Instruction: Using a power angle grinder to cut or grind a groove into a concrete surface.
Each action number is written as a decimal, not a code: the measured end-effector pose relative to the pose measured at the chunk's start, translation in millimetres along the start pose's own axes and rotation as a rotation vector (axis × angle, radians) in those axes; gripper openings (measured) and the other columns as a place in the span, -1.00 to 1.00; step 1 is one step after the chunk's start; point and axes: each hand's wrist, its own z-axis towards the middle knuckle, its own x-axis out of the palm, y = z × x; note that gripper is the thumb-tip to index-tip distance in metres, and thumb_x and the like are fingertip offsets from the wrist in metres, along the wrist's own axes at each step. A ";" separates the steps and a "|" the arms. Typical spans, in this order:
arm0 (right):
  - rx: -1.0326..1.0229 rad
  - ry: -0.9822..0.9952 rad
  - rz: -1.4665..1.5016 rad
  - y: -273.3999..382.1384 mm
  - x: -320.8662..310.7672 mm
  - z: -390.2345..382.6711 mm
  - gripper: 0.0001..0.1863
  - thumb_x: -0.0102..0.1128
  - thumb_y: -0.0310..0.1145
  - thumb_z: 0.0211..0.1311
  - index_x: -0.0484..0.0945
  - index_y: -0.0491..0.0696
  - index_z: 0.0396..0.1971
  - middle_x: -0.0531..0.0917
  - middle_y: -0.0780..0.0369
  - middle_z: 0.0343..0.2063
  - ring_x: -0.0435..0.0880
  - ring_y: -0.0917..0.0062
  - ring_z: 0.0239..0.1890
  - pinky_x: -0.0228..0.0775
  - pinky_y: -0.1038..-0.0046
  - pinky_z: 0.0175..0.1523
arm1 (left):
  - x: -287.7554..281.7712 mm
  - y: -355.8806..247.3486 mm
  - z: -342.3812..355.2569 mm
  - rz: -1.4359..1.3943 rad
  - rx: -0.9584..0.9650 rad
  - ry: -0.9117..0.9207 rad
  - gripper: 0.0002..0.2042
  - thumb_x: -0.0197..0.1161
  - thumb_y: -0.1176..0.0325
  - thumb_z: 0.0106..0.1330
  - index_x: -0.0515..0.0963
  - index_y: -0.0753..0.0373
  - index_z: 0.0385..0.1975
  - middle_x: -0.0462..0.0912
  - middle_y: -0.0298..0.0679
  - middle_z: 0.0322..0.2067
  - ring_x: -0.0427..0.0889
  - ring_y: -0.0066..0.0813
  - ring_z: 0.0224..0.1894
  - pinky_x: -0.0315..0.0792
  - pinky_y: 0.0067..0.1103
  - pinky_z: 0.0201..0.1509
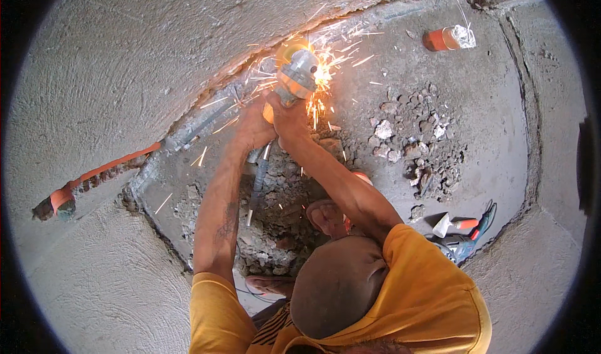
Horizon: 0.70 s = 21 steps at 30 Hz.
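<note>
My left hand [253, 126] and my right hand [292, 120] are side by side, both closed around the body of an angle grinder [293, 83]. The spinning disc [290, 49] at the grinder's far end glows orange where it meets the foot of the rough wall. Bright sparks [324, 72] fly out, most thickly on the right side of the tool. My fingers cover much of the grinder's body. Below my wrists, a grey rod with a bare metal end [257, 184] lies over broken rubble [275, 229].
Rough plastered wall [144, 53] borders the floor, with an orange conduit [116, 163] set in a groove at left. More rubble [426, 141] lies right of centre. A red container [447, 38] is at far right; a trowel [456, 224] and power tool [460, 246] lie nearer. A bare foot [325, 216] stands by the rubble.
</note>
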 end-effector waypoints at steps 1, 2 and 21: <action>0.006 0.014 0.011 1.3 0.9 -1.4 -0.37 0.42 -0.32 0.04 0.29 -0.12 0.08 0.52 0.20 -0.13 0.53 0.47 -0.11 0.43 0.42 0.00 | 0.8 2.1 -1.3 0.000 -0.003 -0.001 -0.55 0.32 0.17 0.12 0.39 0.20 -0.03 0.58 0.03 -0.12 0.56 0.02 -0.03 0.42 -0.29 0.03; 0.008 0.017 0.011 2.3 1.7 -4.1 -0.37 0.42 -0.32 0.04 0.29 -0.12 0.08 0.52 0.20 -0.13 0.53 0.47 -0.11 0.43 0.42 0.00 | 1.9 4.2 -3.3 -0.029 0.018 -0.034 -0.55 0.31 0.16 0.13 0.39 0.20 -0.04 0.57 0.03 -0.12 0.56 0.02 -0.03 0.42 -0.29 0.02; -0.065 0.021 0.105 8.2 0.8 -13.7 -0.44 0.39 -0.40 0.06 0.35 -0.09 0.06 0.50 0.20 -0.06 0.49 0.48 -0.02 0.38 0.42 0.06 | -4.5 -2.4 -12.0 -0.137 0.028 0.062 -0.50 0.34 0.23 0.10 0.41 0.17 0.06 0.58 -0.05 -0.05 0.57 -0.08 0.01 0.42 -0.34 0.10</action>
